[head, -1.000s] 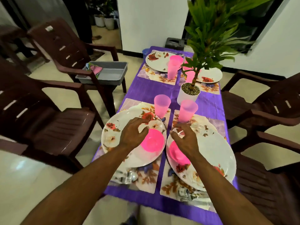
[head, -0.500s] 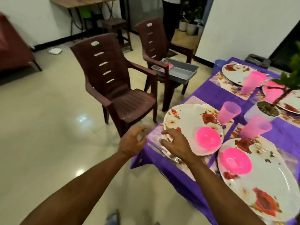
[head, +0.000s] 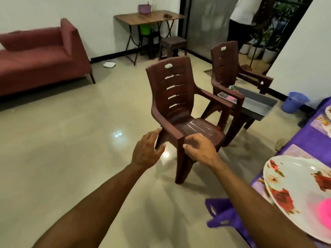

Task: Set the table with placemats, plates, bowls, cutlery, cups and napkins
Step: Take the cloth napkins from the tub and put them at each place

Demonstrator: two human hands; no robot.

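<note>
We're turned from the surface (head: 295, 145); left hand (head: 146, 151) and right hand (head: 200, 149) loosely spread, holding nothing, near the chair (head: 179, 104). Plate (head: 295, 190) with bowl (head: 325, 213) laid. Napkins likely next: reach the tray (head: 258, 104).

Near chair (head: 180, 111): dark reddish-brown plastic, pale slots in the back. Second chair (head: 231, 68): same reddish-brown. Tray (head: 258, 104) on it: grey, with pink and green bits inside. Sofa (head: 41, 58): dull maroon. Side table (head: 148, 17): brown wood top, black legs. Floor (head: 62, 149): glossy beige. Bucket (head: 293, 102): blue. Tablecloth (head: 302, 140): purple. Plate (head: 293, 187): white, printed with red roses and brown leaves. Bowl (head: 325, 211) on plate: bright pink. Placemat (head: 320, 122): pale lilac, floral.
</note>
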